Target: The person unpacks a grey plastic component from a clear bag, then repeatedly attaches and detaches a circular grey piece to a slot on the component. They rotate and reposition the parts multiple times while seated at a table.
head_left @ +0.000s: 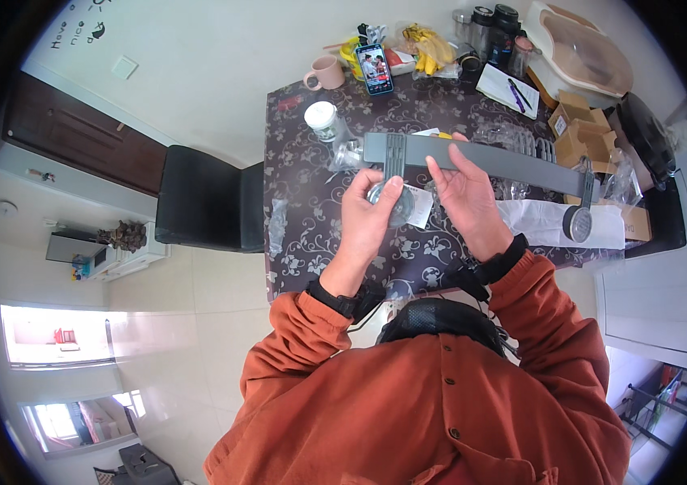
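Observation:
A long grey flat bar (497, 160) stretches across the middle of the table. Near its left end, a slotted grey bracket (394, 153) with a round end reaches down toward me. My left hand (368, 212) grips this bracket's round end, thumb on top. Beside those fingers a small white label (419, 208) hangs or lies; I cannot tell which. My right hand (466, 190) has its fingers apart, their tips over the bar, palm partly showing. A second bracket with a round perforated end (578, 220) sits at the bar's right end.
Behind the bar stand a white-lidded jar (322, 121), a pink mug (326, 74), a propped phone (375, 70), bananas (431, 50) and a notepad with pens (508, 90). Cardboard boxes (582, 129) and a white sheet (541, 225) lie right. A black chair (206, 198) stands left.

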### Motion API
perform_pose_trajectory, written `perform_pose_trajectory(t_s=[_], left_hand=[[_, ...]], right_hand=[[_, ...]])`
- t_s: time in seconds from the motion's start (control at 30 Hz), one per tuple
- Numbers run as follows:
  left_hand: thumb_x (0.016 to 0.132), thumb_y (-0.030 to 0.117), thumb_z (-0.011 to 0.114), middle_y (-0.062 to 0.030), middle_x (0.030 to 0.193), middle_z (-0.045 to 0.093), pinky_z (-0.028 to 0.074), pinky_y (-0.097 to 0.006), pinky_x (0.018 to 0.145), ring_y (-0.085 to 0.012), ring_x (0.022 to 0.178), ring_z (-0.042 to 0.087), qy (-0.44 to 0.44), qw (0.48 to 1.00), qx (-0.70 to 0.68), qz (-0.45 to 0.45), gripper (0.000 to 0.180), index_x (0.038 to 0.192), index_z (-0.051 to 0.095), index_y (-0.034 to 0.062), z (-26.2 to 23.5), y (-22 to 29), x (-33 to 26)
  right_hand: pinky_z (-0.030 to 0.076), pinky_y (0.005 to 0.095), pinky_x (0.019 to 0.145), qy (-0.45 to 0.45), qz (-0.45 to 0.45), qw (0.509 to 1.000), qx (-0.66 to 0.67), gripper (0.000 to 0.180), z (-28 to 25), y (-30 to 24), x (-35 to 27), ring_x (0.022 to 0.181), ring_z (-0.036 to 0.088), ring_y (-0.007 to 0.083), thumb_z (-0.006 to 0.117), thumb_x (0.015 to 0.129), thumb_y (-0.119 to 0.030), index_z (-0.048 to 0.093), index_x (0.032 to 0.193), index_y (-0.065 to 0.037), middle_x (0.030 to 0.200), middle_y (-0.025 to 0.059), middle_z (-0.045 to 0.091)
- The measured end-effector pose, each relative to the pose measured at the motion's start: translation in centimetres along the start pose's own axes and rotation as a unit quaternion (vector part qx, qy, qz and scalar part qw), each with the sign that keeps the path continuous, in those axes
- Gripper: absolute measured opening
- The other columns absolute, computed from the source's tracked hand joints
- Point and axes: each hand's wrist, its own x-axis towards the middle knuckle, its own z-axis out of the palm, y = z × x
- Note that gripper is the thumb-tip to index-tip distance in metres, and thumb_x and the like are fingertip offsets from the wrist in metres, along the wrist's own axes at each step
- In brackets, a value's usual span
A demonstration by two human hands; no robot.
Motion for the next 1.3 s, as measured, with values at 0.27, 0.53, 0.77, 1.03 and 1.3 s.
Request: perform_pose_trajectory(t_s=[0.27, 0.53, 0.77, 1.03, 1.3], left_hand=[[0.09, 0.02, 0.067, -0.0004, 0.086, 0.06, 0.043, -0.021, 0.069, -0.0052, 0.077, 0.051, 0.034, 0.999, -0.012, -0.004, 0.021, 0.091, 0.057, 0.0015, 0.7, -1.5, -2.4], [0.093, 0.02, 0.063, -0.0055, 0.098, 0.058, 0.045, -0.023, 0.075, -0.0073, 0.089, 0.053, 0.004, 0.999, 0.011, -0.05, 0.031, 0.112, 0.05, -0.0007, -0.5, -0.2, -1.3], [0.098, 0.037, 0.05, -0.0016, 0.095, 0.058, 0.044, -0.023, 0.071, -0.0078, 0.079, 0.05, -0.019, 0.996, -0.065, -0.051, 0.035, 0.11, 0.056, 0.004, -2.0, 1.7, 1.5], [0.101, 0.03, 0.045, -0.0115, 0.096, 0.066, 0.055, -0.03, 0.069, -0.018, 0.077, 0.066, -0.017, 0.996, -0.079, -0.044, 0.035, 0.107, 0.058, -0.0023, -3.1, 1.1, 2.7], [0.101, 0.031, 0.047, -0.0087, 0.088, 0.066, 0.053, -0.029, 0.068, -0.0148, 0.073, 0.064, -0.004, 0.998, -0.045, -0.041, 0.035, 0.101, 0.06, -0.002, -4.6, 1.4, 3.8]], right_hand=[[0.052, 0.0312, 0.095, 0.018, 0.03, 0.999, 0.018, 0.023, -0.3, 0.6, 0.2, 0.113, 0.056, 0.0207, 0.06, 0.091, -0.004, 0.051, 0.112, -0.008, 0.119, 0.0141, 0.056], [0.052, 0.0304, 0.095, 0.036, 0.032, 0.999, -0.001, 0.025, 0.2, 0.9, 0.0, 0.112, 0.055, 0.0209, 0.058, 0.092, -0.003, 0.048, 0.114, -0.008, 0.122, 0.0155, 0.054], [0.052, 0.0315, 0.096, 0.021, 0.057, 0.998, 0.012, 0.024, 0.5, 1.3, -0.2, 0.112, 0.055, 0.0208, 0.057, 0.093, -0.003, 0.048, 0.115, -0.009, 0.122, 0.0146, 0.055], [0.052, 0.031, 0.095, 0.004, 0.084, 0.996, 0.005, 0.023, -0.1, 2.2, 0.1, 0.107, 0.059, 0.0196, 0.061, 0.091, -0.007, 0.054, 0.113, -0.01, 0.12, 0.011, 0.058], [0.053, 0.0335, 0.089, -0.021, 0.3, 0.902, -0.309, 0.041, -0.8, 0.3, -0.7, 0.104, 0.063, 0.0224, 0.061, 0.093, -0.03, 0.052, 0.12, 0.0, 0.112, 0.0147, 0.062]])
